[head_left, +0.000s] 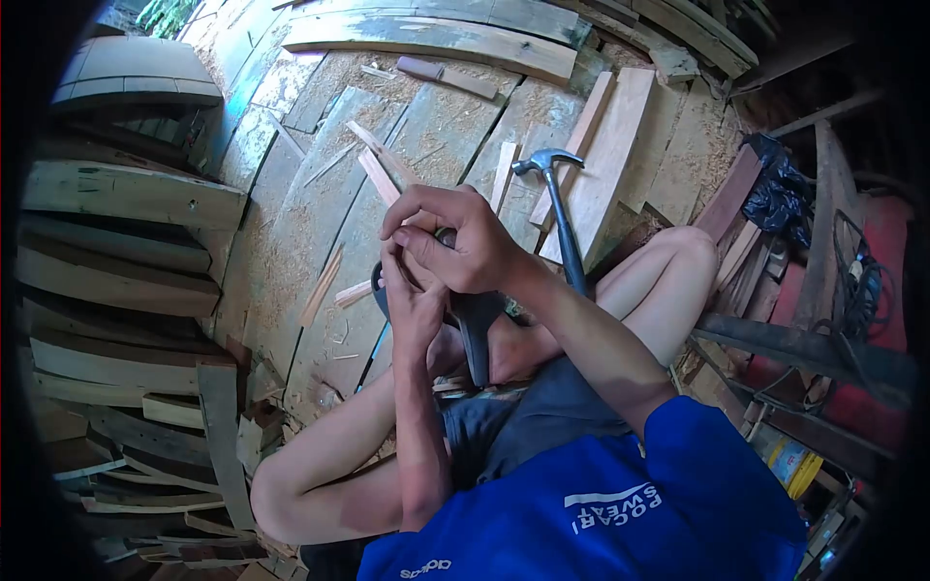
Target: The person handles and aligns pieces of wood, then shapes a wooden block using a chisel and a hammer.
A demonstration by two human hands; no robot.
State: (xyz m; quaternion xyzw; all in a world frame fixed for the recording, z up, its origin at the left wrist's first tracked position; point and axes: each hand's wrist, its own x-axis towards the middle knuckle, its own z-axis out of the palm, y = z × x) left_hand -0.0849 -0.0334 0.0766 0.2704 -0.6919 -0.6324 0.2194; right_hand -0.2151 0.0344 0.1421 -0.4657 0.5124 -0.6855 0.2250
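Note:
My right hand is closed, its thumb and fingers pinched together over the fingertips of my left hand. The left hand is also closed, palm towards me. What the two hold between them is mostly hidden by the fingers. Below the hands, a dark tapered tool part points towards my lap; its kind is unclear. A claw hammer with a dark handle lies to the right of my hands, its head away from me. Thin wood strips lie just beyond the fingers.
I sit cross-legged on a plank floor strewn with sawdust. Boards lie beyond the hammer, and a long plank crosses the far side. Stacked curved timber stands at left. A black plastic bag and a red object are at right.

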